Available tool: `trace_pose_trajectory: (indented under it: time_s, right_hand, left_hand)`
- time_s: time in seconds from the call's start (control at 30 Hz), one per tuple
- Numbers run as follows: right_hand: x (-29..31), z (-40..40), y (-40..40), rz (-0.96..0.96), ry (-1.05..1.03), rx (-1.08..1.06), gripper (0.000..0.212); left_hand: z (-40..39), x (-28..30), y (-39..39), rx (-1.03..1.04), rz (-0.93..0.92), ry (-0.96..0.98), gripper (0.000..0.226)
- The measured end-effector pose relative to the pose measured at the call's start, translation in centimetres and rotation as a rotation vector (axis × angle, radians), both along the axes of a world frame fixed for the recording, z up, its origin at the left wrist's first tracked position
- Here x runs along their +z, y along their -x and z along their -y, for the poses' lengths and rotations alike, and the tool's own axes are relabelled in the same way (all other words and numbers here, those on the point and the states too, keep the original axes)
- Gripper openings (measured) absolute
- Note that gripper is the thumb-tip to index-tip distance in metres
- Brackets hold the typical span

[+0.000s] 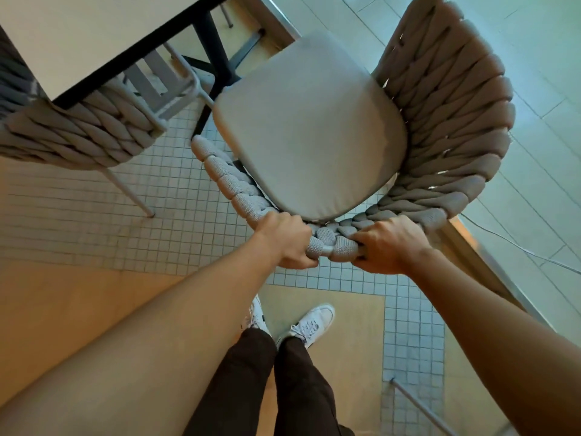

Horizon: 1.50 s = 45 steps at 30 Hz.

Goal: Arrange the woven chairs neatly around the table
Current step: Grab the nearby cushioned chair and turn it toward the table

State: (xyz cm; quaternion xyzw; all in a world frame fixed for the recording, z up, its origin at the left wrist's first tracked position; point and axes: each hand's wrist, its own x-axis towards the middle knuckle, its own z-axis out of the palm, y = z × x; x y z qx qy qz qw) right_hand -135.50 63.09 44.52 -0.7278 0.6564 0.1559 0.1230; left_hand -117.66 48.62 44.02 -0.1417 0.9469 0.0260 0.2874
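A grey woven chair [446,127] with a pale seat cushion stands right below me, its front turned toward the table [78,42] at the upper left. My left hand [286,240] and my right hand [390,247] both grip the braided top rail of its backrest, side by side. A second woven chair [78,136] is tucked under the table's near edge at the left.
The table's black pedestal leg [217,48] stands just beyond the held chair's seat. The floor is small white tiles and wood panels. A metal threshold [490,262] runs along the right. My feet in white shoes [311,325] are behind the chair. A thin metal leg [418,404] shows at lower right.
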Motion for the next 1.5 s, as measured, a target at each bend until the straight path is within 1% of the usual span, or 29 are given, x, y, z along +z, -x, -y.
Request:
trace_pose_trajectory:
  time_s: [0.17,0.33,0.53,0.67,0.73,0.77,0.83,0.9,0.93,1.0,1.1,1.2,1.23,1.33,1.5]
  right_hand:
    - [-0.1,0.5,-0.2,-0.02,0.018,0.01,0.04]
    - [-1.1,1.0,-2.2,0.051,0.007,-0.003,0.05]
    - [-1.8,1.9,-3.6,0.104,0.055,-0.019,0.047]
    - [-1.5,1.7,-3.2,0.118,0.055,-0.03,0.044]
    - [-1.2,1.6,-2.6,0.125,0.021,-0.002,0.045]
    - [-1.1,1.6,-2.3,0.135,-0.005,0.019,0.044]
    - [-0.7,1.4,-1.0,0.163,-0.066,0.049,0.045]
    - [-0.1,1.0,0.8,0.182,-0.104,0.059,0.053]
    - [0.1,0.8,1.8,0.174,-0.113,0.065,0.055]
    - [0.6,0.5,4.1,0.141,-0.141,0.074,0.054]
    - [0.8,0.9,7.6,0.109,-0.225,0.112,0.052]
    - [0.3,1.8,10.1,0.031,-0.24,0.131,0.034]
    - [0.1,2.1,10.2,0.022,-0.249,0.149,0.029]
    - [-0.7,2.9,10.6,0.013,-0.257,0.226,0.028]
    - [-1.5,4.2,11.1,0.051,-0.211,0.244,0.031]
  left_hand:
    - [0.1,0.4,-0.5,0.041,-0.018,0.002,0.061]
    - [0.9,0.5,-2.6,0.032,-0.008,-0.017,0.059]
    - [2.6,0.5,-3.9,-0.002,0.005,-0.025,0.061]
    - [2.5,0.8,-3.7,-0.008,0.0,-0.051,0.055]
    - [2.3,1.0,-3.5,0.013,0.018,-0.07,0.052]
    - [2.2,1.1,-3.4,0.03,0.023,-0.081,0.053]
    - [1.8,1.3,-3.2,0.089,0.01,-0.127,0.065]
    - [0.7,1.8,-2.5,0.152,-0.024,-0.204,0.075]
    - [-0.3,1.9,-2.1,0.169,-0.054,-0.236,0.075]
    - [-2.4,2.0,-0.5,0.206,-0.097,-0.293,0.075]
    - [-5.8,1.4,2.9,0.326,-0.118,-0.333,0.078]
    - [-7.9,0.6,6.4,0.439,-0.093,-0.319,0.075]
    - [-8.1,0.3,6.9,0.451,-0.088,-0.303,0.072]
    - [-7.8,-0.5,7.4,0.442,-0.105,-0.245,0.06]
    - [-6.5,-0.8,7.3,0.417,-0.126,-0.198,0.062]
